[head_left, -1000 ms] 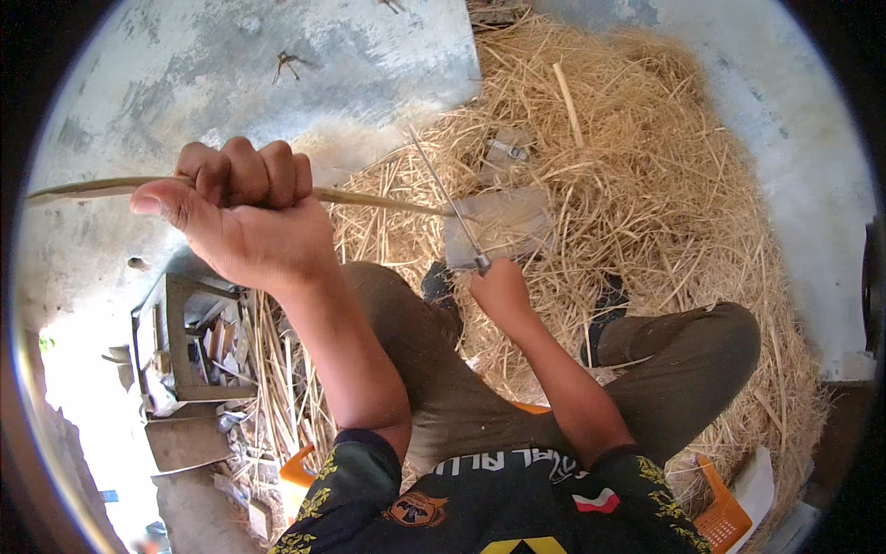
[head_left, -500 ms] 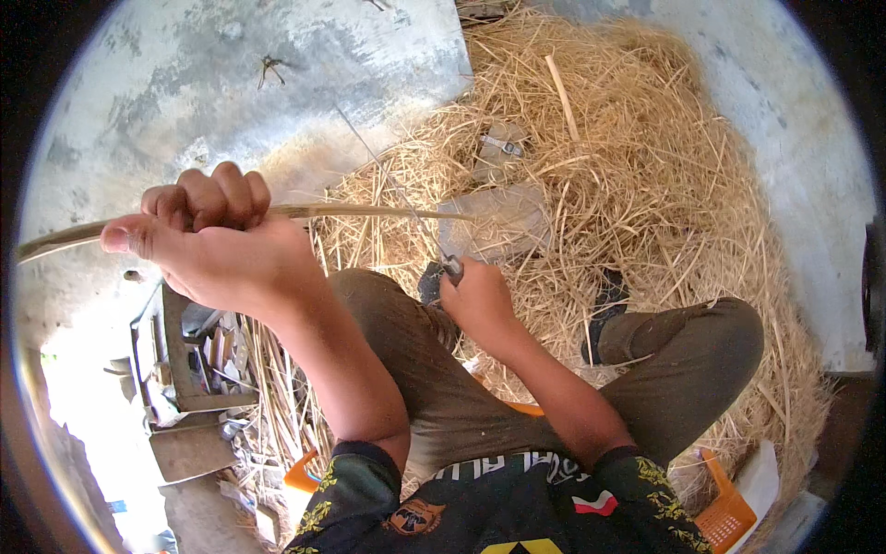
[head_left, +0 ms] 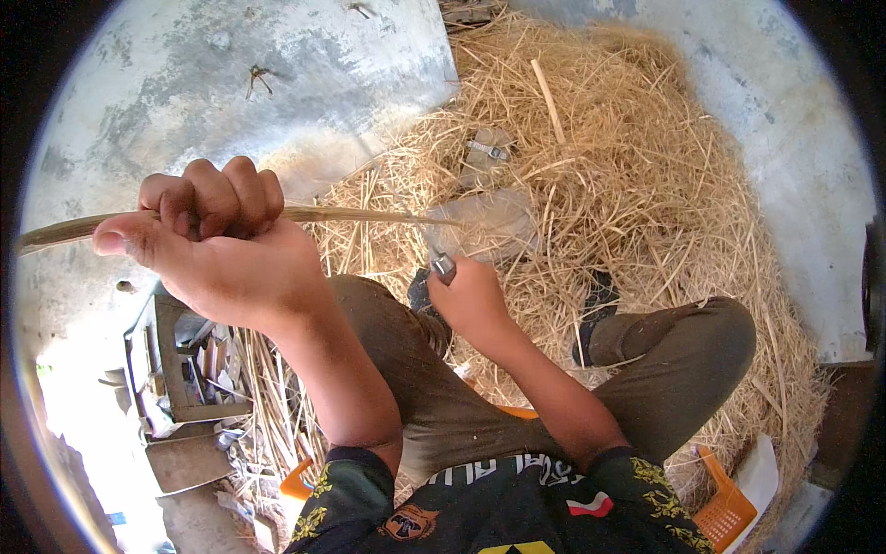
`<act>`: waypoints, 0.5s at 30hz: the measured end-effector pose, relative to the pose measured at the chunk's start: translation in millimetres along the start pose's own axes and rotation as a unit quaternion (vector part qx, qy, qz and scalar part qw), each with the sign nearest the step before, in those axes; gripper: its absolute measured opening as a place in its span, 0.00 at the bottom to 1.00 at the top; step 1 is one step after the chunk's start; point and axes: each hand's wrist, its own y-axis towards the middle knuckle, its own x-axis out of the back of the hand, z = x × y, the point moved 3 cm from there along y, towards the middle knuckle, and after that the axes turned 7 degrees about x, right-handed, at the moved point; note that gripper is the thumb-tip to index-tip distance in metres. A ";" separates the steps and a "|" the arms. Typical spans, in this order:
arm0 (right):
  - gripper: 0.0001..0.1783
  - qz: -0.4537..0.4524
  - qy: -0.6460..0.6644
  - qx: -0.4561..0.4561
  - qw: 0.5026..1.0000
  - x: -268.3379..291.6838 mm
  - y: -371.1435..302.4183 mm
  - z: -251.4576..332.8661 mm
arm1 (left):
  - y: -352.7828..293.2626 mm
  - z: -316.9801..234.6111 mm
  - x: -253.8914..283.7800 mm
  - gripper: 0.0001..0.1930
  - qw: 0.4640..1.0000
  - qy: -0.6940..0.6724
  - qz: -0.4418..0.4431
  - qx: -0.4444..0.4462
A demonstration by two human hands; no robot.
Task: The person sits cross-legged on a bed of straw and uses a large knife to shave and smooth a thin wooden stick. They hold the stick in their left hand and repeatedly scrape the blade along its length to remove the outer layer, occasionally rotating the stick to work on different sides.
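Note:
My left hand [head_left: 217, 226] is closed in a fist around a long tan strip [head_left: 355, 213] that looks like cane or bamboo. The strip bends gently, running past the thumb to the left and tapering to a thin tip on the right. In my right hand [head_left: 475, 300] is the handle [head_left: 444, 266] of a long, thin-bladed knife. Its blade [head_left: 392, 189] is smeared by motion, slants up and away to the left, and crosses the strip near the thin end. Whether the edge touches the strip, I cannot tell.
Pale shavings [head_left: 637, 166] cover the floor around my feet. Among them lie a grey slab [head_left: 508, 226] and a loose stick [head_left: 548, 102]. At the left stands a wooden box [head_left: 175, 360] of scraps beside several long strips [head_left: 268, 379]. Grey walls [head_left: 166, 102] rise behind. An orange plastic seat [head_left: 724, 512] shows beneath me.
My right hand and the knife have shifted slightly left, and the blade is now blurred. My left hand keeps its grip on the strip. The whole view has shifted a little.

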 end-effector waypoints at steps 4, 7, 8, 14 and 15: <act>0.14 -0.029 0.029 0.008 0.999 -13.9 10.7 -35.3 | 3.7 3.7 4.3 0.29 0.985 -0.101 0.126 0.055; 0.15 -0.010 -0.036 -0.133 0.990 -23.5 22.1 -161.3 | 5.6 5.2 -0.4 0.28 0.977 -0.068 0.191 0.059; 0.15 -0.010 -0.042 -0.145 0.989 -26.2 22.4 -171.7 | 4.4 4.2 -0.5 0.28 0.974 -0.087 0.193 0.079; 0.15 -0.040 0.037 -0.087 0.995 -29.5 24.3 -98.7 | 12.9 5.7 6.6 0.28 0.985 -0.060 0.158 0.047; 0.15 -0.052 0.043 -0.040 0.997 -15.8 24.1 -66.8 | 15.4 5.6 11.7 0.28 0.990 -0.048 0.131 0.031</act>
